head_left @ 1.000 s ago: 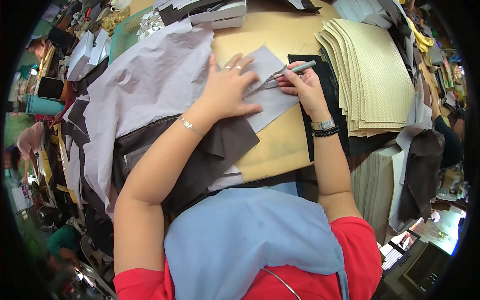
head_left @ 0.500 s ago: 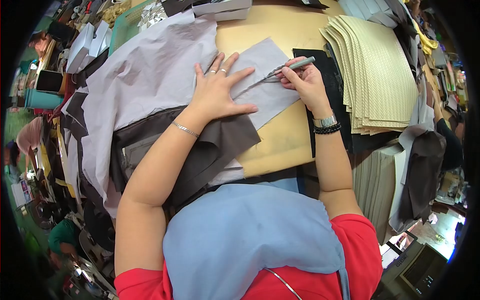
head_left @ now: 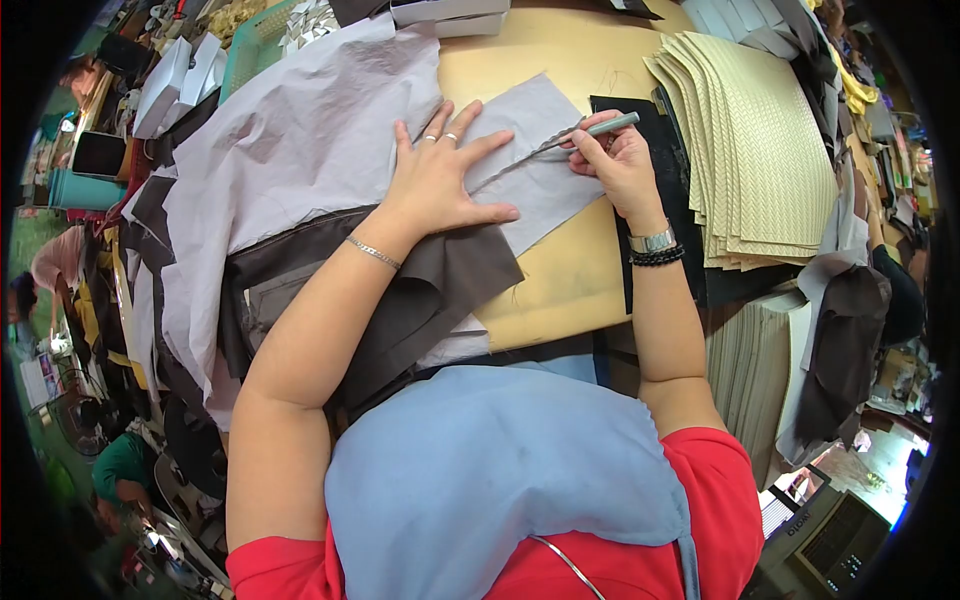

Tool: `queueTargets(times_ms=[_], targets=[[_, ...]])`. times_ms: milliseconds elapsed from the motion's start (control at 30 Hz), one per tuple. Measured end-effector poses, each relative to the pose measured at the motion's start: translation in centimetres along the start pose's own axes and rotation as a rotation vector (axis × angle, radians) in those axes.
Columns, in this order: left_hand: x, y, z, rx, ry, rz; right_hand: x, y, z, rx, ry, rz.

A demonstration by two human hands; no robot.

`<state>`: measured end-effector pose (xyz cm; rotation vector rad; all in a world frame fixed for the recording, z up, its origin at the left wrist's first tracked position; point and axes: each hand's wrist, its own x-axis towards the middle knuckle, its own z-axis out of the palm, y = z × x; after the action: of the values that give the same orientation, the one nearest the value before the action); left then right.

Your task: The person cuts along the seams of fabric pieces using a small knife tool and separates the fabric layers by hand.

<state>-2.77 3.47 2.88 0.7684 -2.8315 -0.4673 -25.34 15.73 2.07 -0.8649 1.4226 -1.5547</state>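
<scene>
My left hand [head_left: 435,180] lies spread and flat on pale grey-lilac cloth [head_left: 290,130], its thumb stretched toward the right. Beneath that wrist runs a dark brown fabric piece [head_left: 440,275] with a folded corner. In my right hand [head_left: 620,165] is a slim tool with a grey-green handle [head_left: 612,123], pinched between thumb and fingers. Its thin metal shaft points left and down across a pale cloth panel [head_left: 545,105]. A thin dark line crosses the panel from the tool toward my left hand; whether it is a slit or a seam I cannot tell.
Stacked cream textured sheets [head_left: 760,150] lie to the right, beside a black sheet [head_left: 640,250] on the yellow tabletop [head_left: 570,290]. A thick pile of sheets [head_left: 750,360] stands nearer me. A green basket [head_left: 250,50] and white boxes [head_left: 450,15] are at the back.
My right hand and the tool have shifted slightly to the right. My left hand stays spread on the cloth, almost where it was.
</scene>
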Motion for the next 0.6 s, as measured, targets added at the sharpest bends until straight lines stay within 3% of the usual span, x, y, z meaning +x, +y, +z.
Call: queueTargets(times_ms=[600], targets=[[0.0, -0.01, 0.04, 0.014, -0.011, -0.003, -0.12, -0.06, 0.38, 0.015, 0.022, 0.002]])
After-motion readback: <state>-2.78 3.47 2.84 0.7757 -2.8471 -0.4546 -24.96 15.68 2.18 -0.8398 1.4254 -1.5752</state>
